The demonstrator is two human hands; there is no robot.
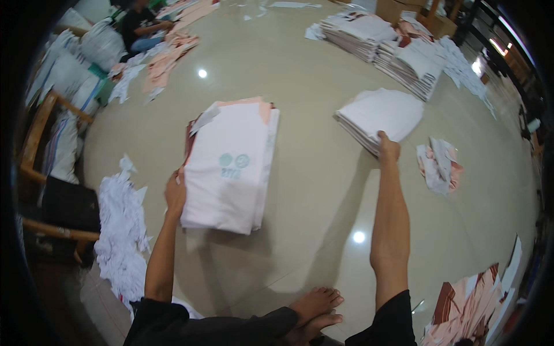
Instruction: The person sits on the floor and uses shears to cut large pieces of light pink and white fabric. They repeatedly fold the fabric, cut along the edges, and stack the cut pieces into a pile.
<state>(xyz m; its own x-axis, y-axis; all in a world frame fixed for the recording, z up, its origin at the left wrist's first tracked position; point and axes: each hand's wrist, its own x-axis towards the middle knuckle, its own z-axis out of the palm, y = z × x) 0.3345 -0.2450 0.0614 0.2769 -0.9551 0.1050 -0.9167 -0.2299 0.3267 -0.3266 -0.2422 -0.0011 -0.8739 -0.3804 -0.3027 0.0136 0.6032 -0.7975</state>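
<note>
Shiny floor (311,190): left hand (175,195) grips the near pink stack (228,167), right hand (388,149) clamps the farther white stack (381,115).

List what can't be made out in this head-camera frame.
- Left hand: fingers hidden under the edge of the pink stack; grip unclear.
- Right hand: fingertips hidden by the white stack; cannot tell if it grips.
- Teal print on the pink stack: too small, blurred.
- Far piles: sheet count unreadable, bent by the fisheye rim.
- Seated person: cut off by the top edge.
</note>
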